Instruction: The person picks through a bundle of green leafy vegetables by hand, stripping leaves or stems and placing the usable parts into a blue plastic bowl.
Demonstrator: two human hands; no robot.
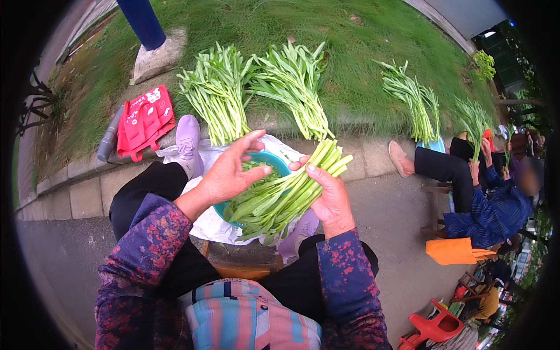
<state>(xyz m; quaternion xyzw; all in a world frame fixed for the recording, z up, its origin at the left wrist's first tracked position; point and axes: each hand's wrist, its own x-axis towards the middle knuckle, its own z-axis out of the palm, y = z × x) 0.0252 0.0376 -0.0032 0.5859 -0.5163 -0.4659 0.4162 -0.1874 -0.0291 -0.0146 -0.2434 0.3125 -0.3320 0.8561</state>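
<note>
My right hand [331, 202] grips a bunch of leafy green vegetable stems [286, 197], thumb laid over the stalks. The cut ends point up and right, and the leaves hang down to the left. Beside the bunch, my left hand [232, 173] is held with its fingers apart and nothing in it. Below both hands stands a teal plastic basin [280, 162] with loose green leaves [256, 175] inside, partly hidden by the bunch and my left hand. White plastic sheeting [202, 225] lies under the basin, between my lilac shoes [188, 142].
Two heaps of stems, a left one [218, 96] and a right one [293, 87], lie along the grass edge. A red bag [144, 120] and grey bottle [110, 133] rest by a blue post [142, 22]. At right, a seated person [485, 214] holds greens near an orange bag [455, 251].
</note>
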